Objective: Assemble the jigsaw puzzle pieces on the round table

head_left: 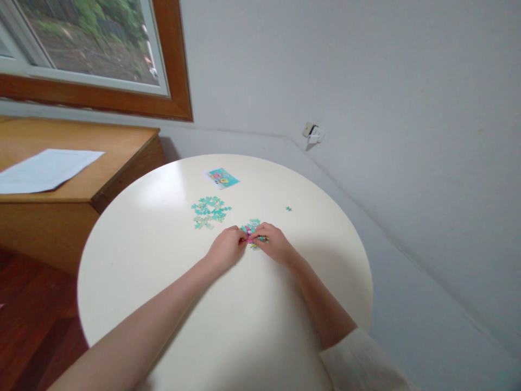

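Note:
A small joined patch of jigsaw puzzle (254,223), coloured teal, pink and yellow, lies on the round white table (163,288). My left hand (228,245) is at its left side, thumb and fingers pinched together on the pieces. From the right, my right hand (273,243) pinches the same patch, its fingertips almost meeting those of the left. Both hands cover much of the patch, so the exact piece in each pinch is hidden. Just beyond my left hand lies a spread of loose teal and pale green puzzle pieces (209,210).
A picture card (222,178) lies near the table's far edge. One lone puzzle piece (288,208) sits to the right. White paper (49,169) rests on a wooden bench (126,157) at left, below a window. A socket with a plug (314,133) is on the wall.

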A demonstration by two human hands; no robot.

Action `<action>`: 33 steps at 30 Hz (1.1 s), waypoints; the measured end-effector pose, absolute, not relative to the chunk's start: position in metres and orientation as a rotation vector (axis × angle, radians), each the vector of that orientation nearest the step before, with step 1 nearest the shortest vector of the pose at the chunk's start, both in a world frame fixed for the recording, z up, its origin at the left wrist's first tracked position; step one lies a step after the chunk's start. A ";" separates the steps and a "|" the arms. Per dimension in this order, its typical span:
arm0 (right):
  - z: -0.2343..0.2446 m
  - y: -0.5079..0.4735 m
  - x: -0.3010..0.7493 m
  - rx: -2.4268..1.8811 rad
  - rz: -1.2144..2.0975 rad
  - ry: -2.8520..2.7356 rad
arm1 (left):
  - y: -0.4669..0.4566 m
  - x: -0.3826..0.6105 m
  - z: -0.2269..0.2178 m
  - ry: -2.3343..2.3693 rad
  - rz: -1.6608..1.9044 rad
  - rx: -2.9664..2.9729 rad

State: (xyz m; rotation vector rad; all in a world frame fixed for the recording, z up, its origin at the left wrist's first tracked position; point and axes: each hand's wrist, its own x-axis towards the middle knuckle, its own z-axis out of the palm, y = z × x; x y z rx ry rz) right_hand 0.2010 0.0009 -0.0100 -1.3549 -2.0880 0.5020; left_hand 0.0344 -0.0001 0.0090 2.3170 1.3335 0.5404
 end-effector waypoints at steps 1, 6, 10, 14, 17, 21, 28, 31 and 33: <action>-0.010 0.001 0.201 -1.347 0.504 -2.086 | 0.000 0.035 0.009 1.335 0.539 2.320; -0.014 0.003 0.204 -1.320 0.499 -2.064 | 0.002 0.034 0.012 1.375 0.639 2.170; -0.013 0.002 0.205 -1.282 0.496 -2.027 | 0.014 0.030 0.012 1.393 0.891 1.908; -0.008 0.000 0.204 -1.269 0.481 -2.014 | 0.024 0.027 0.009 1.372 0.953 1.754; -0.007 -0.001 0.203 -1.261 0.457 -2.063 | 0.024 0.029 0.009 1.291 0.961 1.564; -0.011 0.000 0.202 -1.259 0.406 -2.177 | 0.017 0.032 0.017 1.184 0.964 1.178; -0.011 0.000 0.202 -1.242 0.334 -2.152 | 0.015 0.032 0.029 0.949 0.898 0.674; -0.004 -0.003 0.199 -1.200 0.271 -2.056 | 0.015 0.031 0.029 0.879 0.866 0.609; 0.000 -0.005 0.196 -1.172 0.224 -2.011 | 0.014 0.030 0.028 0.825 0.860 0.583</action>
